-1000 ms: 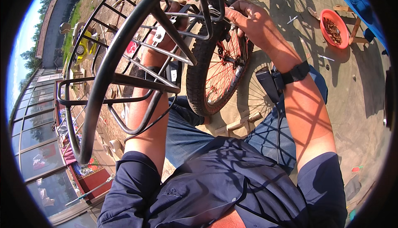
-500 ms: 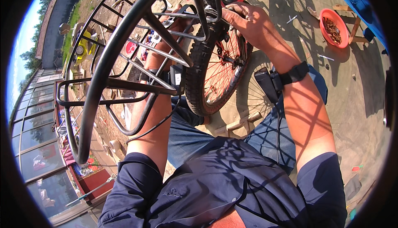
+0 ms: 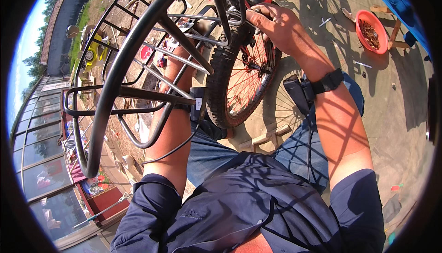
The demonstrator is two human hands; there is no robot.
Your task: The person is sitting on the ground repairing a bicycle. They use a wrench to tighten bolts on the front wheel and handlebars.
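Observation:
A bicycle wheel (image 3: 222,75) with a knobby black tyre and red spokes stands before me. A black tubular bicycle rack (image 3: 110,80) with lighter metal stays (image 3: 170,56) fills the view to its left. My right hand (image 3: 272,19) is at the top of the wheel, by the rack's end, with its fingers curled together; what they pinch is hidden. My left hand (image 3: 188,35) reaches behind the rack bars, left of the tyre. The bars cover most of it, so its fingers do not show clearly. Black boxes with cables are strapped at both wrists.
A red bowl (image 3: 371,32) of small brown pieces stands at the far right, beside a wooden-legged seat with blue cloth (image 3: 400,9). A wooden piece (image 3: 264,138) lies below the wheel. At the left are a yellow toy car (image 3: 93,52) and a glazed wall (image 3: 41,147).
My left forearm and its wrist box have drawn slightly back toward me, and the left hand is lower behind the bars. My right hand stays in place.

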